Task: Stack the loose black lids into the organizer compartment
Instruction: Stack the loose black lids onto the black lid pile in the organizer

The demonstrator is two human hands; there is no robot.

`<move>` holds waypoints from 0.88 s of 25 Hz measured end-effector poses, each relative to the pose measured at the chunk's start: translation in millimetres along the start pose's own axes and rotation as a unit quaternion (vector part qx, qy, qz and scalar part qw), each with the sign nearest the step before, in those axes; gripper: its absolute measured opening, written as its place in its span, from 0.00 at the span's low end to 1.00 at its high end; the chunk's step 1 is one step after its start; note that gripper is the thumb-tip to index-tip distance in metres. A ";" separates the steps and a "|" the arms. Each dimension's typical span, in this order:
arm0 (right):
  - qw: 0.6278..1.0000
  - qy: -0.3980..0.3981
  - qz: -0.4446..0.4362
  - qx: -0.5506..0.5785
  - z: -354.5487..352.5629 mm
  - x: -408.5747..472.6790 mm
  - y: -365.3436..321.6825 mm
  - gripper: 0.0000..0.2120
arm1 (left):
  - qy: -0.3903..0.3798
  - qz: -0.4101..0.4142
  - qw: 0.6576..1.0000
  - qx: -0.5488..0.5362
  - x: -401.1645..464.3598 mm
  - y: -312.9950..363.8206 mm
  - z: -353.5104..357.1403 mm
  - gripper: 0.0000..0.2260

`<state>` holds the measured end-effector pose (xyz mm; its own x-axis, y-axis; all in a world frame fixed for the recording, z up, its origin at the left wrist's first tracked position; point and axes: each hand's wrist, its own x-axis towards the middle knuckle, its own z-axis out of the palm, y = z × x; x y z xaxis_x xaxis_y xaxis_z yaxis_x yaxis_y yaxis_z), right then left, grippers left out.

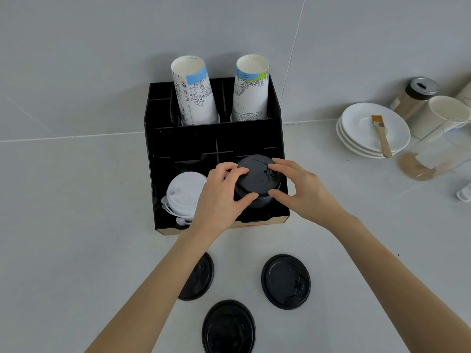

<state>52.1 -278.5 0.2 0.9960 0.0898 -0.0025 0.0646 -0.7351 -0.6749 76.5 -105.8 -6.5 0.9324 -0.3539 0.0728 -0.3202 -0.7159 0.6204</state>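
A black organizer (214, 138) stands on the grey counter against the wall. In its front right compartment rises a stack of black lids (256, 182). My left hand (220, 197) and my right hand (298, 189) both grip that stack from opposite sides, fingers over the top lid and thumbs at its near side. Three loose black lids lie on the counter in front: one (201, 276) partly under my left forearm, one (286, 281) to the right, and one (228, 327) nearest me.
White lids (184, 193) fill the front left compartment. Two stacks of printed paper cups (195, 95) (251, 90) stand in the back compartments. To the right are white saucers (374, 131) with a brush (381, 135), a shaker jar (414, 98), a white cup (438, 115) and a glass container (430, 154).
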 end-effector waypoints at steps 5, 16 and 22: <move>1.000 0.000 0.010 0.016 5.2 1.4 0.5 0.23 | -0.010 -0.010 1.000 -0.013 0.5 -3.5 2.5 0.22; 1.000 0.028 -0.004 0.006 4.3 -10.7 -2.3 0.24 | -0.055 -0.007 0.998 0.006 -6.8 -0.3 -6.3 0.22; 1.000 0.030 0.004 0.008 -0.8 -39.2 -1.8 0.23 | -0.035 0.021 0.999 -0.001 -30.4 8.7 -9.8 0.19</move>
<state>12.9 -281.3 2.0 0.9984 0.0435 0.0370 0.0570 -0.7242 -0.6872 47.1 -95.4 4.4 0.9045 -0.4242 0.0442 -0.3578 -0.6983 0.6200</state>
